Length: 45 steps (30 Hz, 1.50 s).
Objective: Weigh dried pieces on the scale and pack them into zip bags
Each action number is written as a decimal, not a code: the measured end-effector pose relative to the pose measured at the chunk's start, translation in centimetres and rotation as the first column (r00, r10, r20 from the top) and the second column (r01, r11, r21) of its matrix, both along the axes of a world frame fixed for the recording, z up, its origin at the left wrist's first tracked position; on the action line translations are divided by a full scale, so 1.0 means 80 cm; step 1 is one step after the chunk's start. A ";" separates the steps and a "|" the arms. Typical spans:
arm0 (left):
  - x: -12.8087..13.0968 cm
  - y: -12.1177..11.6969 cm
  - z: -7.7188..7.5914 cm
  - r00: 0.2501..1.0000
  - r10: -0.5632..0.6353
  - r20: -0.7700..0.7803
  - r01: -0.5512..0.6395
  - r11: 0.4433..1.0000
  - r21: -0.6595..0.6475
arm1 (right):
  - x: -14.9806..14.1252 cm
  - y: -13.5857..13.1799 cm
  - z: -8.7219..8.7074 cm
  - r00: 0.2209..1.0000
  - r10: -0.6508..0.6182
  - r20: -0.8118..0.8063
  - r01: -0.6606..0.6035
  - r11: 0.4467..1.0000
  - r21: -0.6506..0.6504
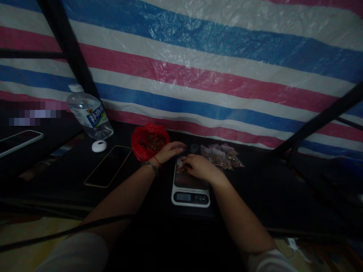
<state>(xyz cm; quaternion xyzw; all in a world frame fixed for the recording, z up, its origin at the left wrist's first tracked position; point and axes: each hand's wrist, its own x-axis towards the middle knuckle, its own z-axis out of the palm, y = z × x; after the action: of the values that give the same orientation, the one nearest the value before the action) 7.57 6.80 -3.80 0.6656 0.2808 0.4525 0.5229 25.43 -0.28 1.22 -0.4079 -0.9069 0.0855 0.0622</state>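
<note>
Small brown pieces lay in a loose cluster on the plate of a white-rimmed digital scale, directly beneath and just left of the right hand's fingertips. The right hand reached in from the right with its fingers bent down and bunched over the pieces — whether they pinched any, I could not tell. Nearer the person than those fingers, the scale's display was lit, its digits too blurred to read surely. The left hand hung by the scale's far left corner, fingers stretched forward and close together; whether they held anything was unclear. Just left of them, partly behind the hand, an open red bag held more brown pieces. Just beyond the right fingers stood a small translucent cup, and to their right clear packets of similar pieces lay heaped. Farther left of the left fingers were a dark phone, a rounded white case and a clear bottle — all before a striped sheet.
</note>
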 end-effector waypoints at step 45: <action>0.012 -0.009 -0.001 0.980 0.154 -0.122 -0.130 0.974 0.184 | 0.057 0.020 -0.003 0.851 -0.160 -0.500 0.152 0.987 -0.056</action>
<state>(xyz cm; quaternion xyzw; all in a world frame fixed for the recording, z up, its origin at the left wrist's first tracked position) 8.55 6.10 -3.89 0.7163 0.3220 0.4653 0.4084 30.01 1.35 1.00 -0.4442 -0.8226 0.1899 0.3000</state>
